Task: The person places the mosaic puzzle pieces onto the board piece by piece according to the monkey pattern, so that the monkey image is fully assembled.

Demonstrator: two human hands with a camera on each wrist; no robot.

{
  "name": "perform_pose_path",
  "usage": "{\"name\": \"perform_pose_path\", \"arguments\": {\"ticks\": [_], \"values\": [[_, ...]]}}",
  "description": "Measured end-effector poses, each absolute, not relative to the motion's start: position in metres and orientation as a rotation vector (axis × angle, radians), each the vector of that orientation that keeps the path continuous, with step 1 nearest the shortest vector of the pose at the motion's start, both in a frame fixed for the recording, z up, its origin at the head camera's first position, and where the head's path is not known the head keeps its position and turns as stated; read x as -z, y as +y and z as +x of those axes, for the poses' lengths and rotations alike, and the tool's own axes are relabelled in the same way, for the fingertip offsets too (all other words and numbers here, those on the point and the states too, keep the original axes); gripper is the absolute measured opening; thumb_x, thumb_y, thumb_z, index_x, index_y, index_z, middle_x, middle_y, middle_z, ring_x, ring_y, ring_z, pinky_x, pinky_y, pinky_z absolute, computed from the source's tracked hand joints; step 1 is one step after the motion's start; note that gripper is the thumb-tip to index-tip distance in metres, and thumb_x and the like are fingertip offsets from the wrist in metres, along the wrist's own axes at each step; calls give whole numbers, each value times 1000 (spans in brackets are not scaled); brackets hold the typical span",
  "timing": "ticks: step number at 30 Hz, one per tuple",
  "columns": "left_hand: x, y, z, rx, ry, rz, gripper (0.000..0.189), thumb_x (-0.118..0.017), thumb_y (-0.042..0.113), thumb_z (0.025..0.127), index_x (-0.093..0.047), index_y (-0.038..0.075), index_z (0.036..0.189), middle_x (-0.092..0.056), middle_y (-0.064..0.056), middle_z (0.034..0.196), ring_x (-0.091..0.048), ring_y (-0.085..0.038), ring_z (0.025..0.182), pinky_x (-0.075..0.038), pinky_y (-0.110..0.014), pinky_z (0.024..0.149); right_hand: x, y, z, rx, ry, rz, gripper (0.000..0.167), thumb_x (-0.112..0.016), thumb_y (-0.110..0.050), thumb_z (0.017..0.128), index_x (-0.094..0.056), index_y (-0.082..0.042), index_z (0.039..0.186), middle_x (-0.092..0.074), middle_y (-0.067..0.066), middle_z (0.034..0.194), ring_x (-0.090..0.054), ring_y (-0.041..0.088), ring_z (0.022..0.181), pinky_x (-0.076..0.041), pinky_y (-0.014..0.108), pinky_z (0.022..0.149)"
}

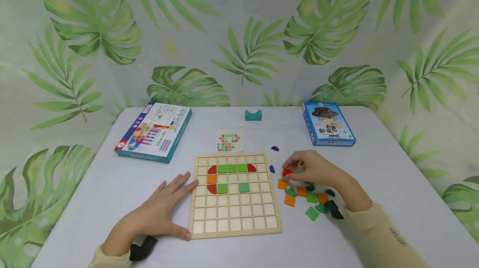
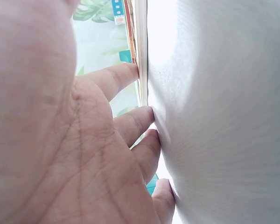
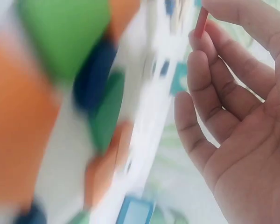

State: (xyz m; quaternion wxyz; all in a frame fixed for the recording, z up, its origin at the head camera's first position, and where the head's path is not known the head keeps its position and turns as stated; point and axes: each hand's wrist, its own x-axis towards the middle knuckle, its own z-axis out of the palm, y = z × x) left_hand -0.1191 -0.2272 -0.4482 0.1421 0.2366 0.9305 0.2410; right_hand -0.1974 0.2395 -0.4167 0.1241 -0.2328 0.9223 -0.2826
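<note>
My right hand point(image 1: 316, 170) pinches a small red tile point(image 3: 201, 22) between thumb and fingertips, just above the loose tiles right of the board. Its exact shape is hard to tell, as the fingers partly cover it. My left hand point(image 1: 161, 207) lies spread on the table, index finger and thumb touching the left edge of the wooden grid board point(image 1: 233, 211). In the board's upper cells sit several green square tiles point(image 1: 232, 168), an orange square tile point(image 1: 211, 178) and red rounded tiles point(image 1: 212, 189). A picture card point(image 1: 229, 142) of coloured shapes lies behind the board.
Loose orange square tiles point(image 1: 289, 200), green tiles point(image 1: 312, 213) and blue half-round tiles point(image 1: 275, 148) lie right of the board. A teal arched block point(image 1: 253, 115) stands at the back, between a white-and-teal box point(image 1: 155, 130) on the left and a blue box point(image 1: 329, 124) on the right.
</note>
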Motion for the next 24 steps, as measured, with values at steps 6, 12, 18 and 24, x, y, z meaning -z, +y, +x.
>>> {"name": "perform_pose_path", "arguments": {"ticks": [6,12,18,24], "values": [[448,-227,-120,-684,2693,684,133,-90,78,60,-36,25,169,-22,-13,180,-19,-45,166,-12,-75,130,419,210,-195,867,2586,-766,19,-83,-22,93,-80,-14,111,-75,-7,105,-63,15,97,-60,28,89],[448,-227,-119,-694,2688,688,132,-90,77,61,-36,24,169,-23,-14,180,-19,-45,166,-12,-76,130,421,186,-194,854,2542,-893,15,-85,-22,93,-81,-17,106,-73,-7,101,-64,14,91,-58,25,80],[448,-227,-119,-699,2686,699,132,-90,77,62,-35,24,169,-23,-15,180,-18,-46,166,-12,-76,130,422,171,-192,797,2527,-938,16,-83,-23,94,-81,-16,108,-73,-7,105,-62,12,90,-57,22,81],[447,-227,-119,-689,2686,710,133,-90,78,62,-34,24,170,-23,-15,180,-19,-46,166,-13,-77,129,424,162,-192,772,2527,-959,15,-84,-21,94,-82,-15,108,-73,-7,101,-63,13,89,-57,22,80]]}}
